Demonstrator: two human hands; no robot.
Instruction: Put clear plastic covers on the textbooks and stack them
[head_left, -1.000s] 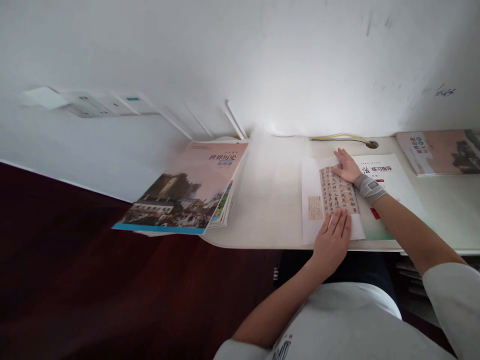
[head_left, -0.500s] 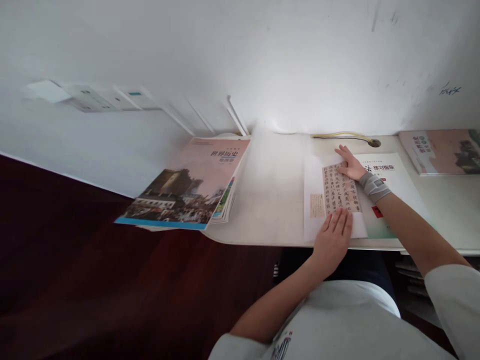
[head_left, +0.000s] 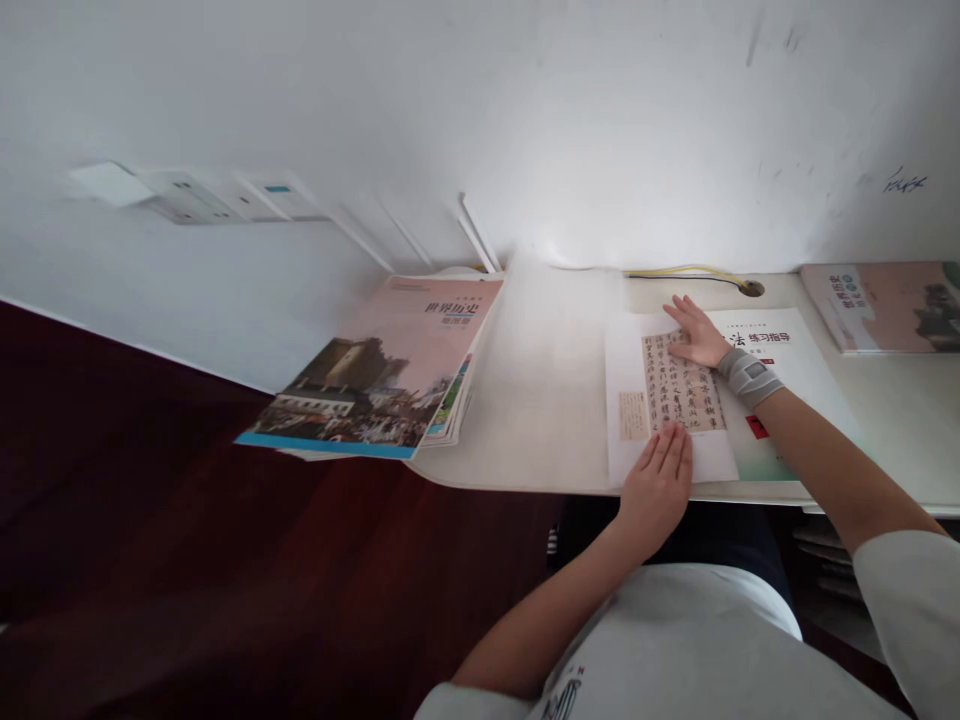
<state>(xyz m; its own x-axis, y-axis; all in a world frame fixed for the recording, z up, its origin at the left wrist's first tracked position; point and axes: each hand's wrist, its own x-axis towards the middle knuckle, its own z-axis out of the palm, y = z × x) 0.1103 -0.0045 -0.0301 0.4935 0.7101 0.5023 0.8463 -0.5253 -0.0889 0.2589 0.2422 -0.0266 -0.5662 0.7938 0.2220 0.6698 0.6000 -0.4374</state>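
White desktop (head_left: 540,420) bore a calligraphy page (head_left: 664,390), likely light, flexible, best edge-lifted; left hand (head_left: 658,478) and right hand (head_left: 699,336) lay flat, unclenched.

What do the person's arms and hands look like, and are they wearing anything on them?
Both sleeves are short and pale. The right hand has a wide grey band around its wrist, with a small squarish patch on it. The left hand is bare: I see no band or ring there.
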